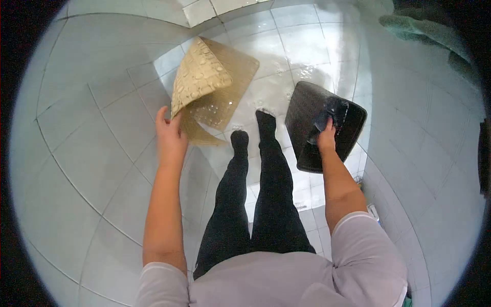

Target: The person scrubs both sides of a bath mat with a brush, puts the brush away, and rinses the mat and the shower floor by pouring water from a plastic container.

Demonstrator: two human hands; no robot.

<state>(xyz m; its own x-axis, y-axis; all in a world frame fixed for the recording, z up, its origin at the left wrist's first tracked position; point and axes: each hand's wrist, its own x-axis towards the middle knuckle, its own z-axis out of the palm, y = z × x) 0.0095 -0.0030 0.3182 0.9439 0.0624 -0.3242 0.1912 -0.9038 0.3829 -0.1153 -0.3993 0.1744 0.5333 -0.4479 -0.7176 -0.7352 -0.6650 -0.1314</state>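
A beige rubber mat with a bumpy, pebbled underside stands bent over on the wet floor, partly folded on itself. My left hand is closed on its near left edge, thumb and fingers pinching the rim. To the right sits a black rounded-rectangular container that looks tilted. Over it is my right hand, its fingers curled at a dark bluish, shiny thing whose kind I cannot make out. My two dark-covered feet are on the floor between the mat and the container.
Shallow water with foam covers the white tiled floor. Grey tiled walls rise close on the left and right. A tiled ledge is at the far end. Greenish cloth hangs at upper right.
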